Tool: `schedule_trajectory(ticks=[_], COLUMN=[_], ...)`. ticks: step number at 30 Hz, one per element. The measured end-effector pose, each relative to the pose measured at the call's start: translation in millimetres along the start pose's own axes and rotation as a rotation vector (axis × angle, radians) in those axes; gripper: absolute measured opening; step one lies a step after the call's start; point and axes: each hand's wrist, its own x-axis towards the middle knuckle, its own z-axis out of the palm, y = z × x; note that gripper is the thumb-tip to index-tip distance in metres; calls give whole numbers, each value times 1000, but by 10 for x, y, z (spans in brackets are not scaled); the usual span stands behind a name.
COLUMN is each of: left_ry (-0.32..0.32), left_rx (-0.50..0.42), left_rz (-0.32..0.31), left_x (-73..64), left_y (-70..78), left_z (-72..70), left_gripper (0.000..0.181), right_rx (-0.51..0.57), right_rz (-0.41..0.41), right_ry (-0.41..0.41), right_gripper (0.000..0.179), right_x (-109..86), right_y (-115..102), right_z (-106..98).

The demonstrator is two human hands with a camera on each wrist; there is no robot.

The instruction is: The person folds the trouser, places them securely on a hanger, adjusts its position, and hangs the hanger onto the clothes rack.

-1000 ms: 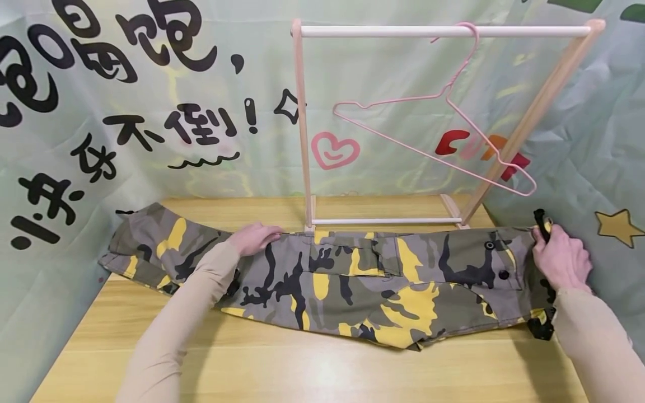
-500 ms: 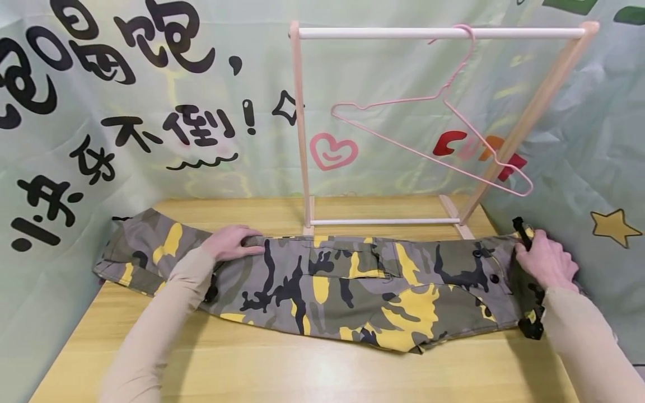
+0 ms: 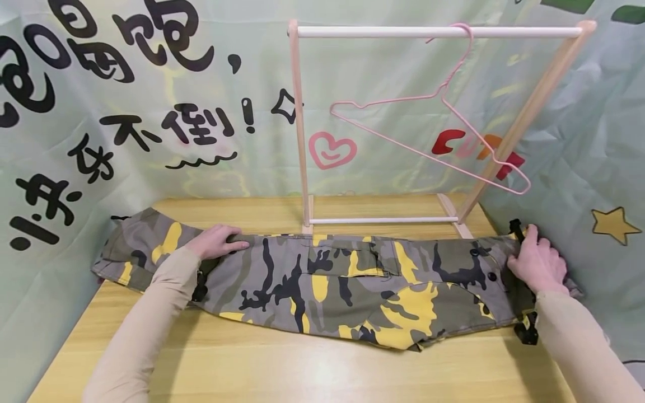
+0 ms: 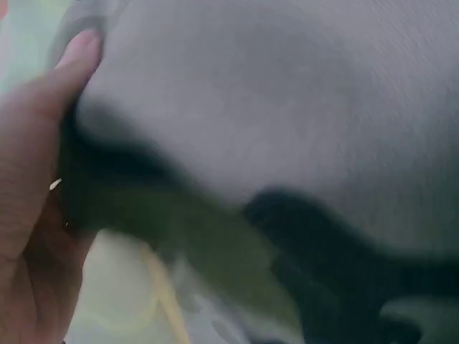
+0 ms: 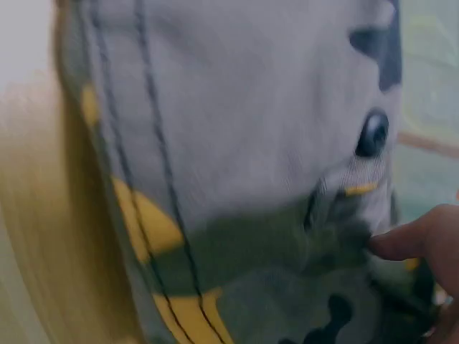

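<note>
A pair of camouflage trousers [image 3: 353, 302] in grey, olive, black and yellow lies lengthwise across the wooden table, folded into a long strip. A flap pocket shows mid-length and dark snap buttons near the right end. My left hand [image 3: 214, 242] holds the far edge of the leg; in the left wrist view its thumb [image 4: 82, 54] lies along the cloth. At the waist end, my right hand [image 3: 539, 260] grips the fabric, its thumb [image 5: 405, 240] on the near face in the right wrist view and its other fingers partly hidden. A black strap tab stands up beside it.
Behind the trousers stands a small pink-and-white clothes rack [image 3: 383, 220]. From its top bar hangs a pink wire hanger [image 3: 403, 145], tilted down to the right. Printed cloth [image 3: 227, 168] walls in the table [image 3: 282, 369] at the back and sides.
My left hand has slid left along the trousers' far edge. The right hand has shifted slightly left, bringing the waist end inward. Rack and hanger stay put.
</note>
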Motion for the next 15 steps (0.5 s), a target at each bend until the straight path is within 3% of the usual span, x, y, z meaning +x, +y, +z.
schedule_trajectory(ticks=[4, 9, 12, 15], left_ry=[63, 59, 47, 60], left_rx=[124, 238, 231, 168], left_rz=[-7, -123, -200, -249], left_x=[29, 80, 66, 8], left_y=[34, 122, 127, 92], left_z=[1, -32, -47, -46], left_gripper=[28, 34, 30, 44], right_rx=[-10, 19, 8, -16], right_rz=[12, 71, 91, 81], right_ry=[-19, -157, -234, -234], right_gripper=[92, 94, 90, 81], right_x=[-16, -18, -16, -46], right_y=[-75, -88, -64, -52], right_z=[48, 25, 11, 17])
